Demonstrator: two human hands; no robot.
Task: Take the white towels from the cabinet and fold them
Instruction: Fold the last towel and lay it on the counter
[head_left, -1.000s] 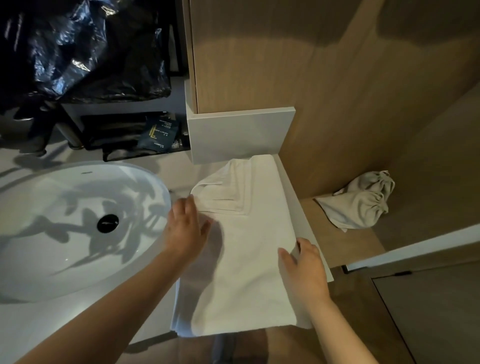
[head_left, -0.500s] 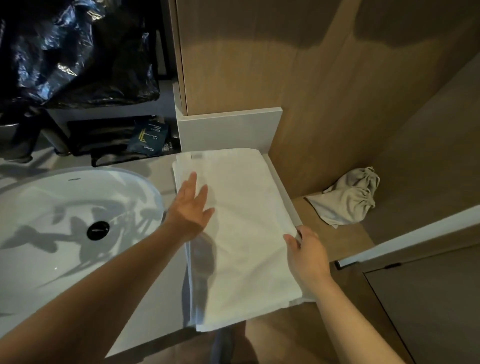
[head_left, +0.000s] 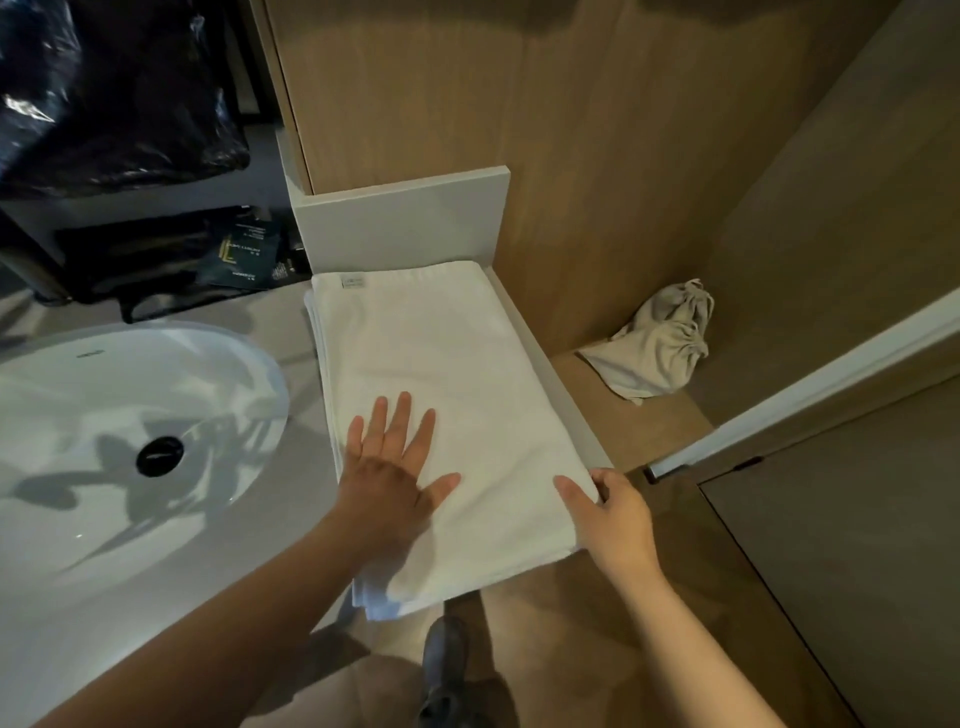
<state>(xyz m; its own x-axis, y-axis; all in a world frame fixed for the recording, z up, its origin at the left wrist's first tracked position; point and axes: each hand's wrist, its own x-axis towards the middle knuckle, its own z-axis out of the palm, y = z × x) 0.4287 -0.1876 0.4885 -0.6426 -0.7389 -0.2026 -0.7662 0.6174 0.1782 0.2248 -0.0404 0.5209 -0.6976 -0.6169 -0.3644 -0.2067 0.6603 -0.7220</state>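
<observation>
The white towel lies centre frame on the tabletop. It is soft, light and limp, so it should sag wherever unsupported. Your left hand presses flat, fingers spread; your right hand seems to pinch the lower-right edge. Lift by the corners.

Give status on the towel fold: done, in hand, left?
Done: white towel lies on the counter, folded into a layered rectangle. In hand: left hand presses flat on it, right hand pinches its near right edge. Left: probably another fold, since its near end overhangs the counter; no other towel shows.
</observation>
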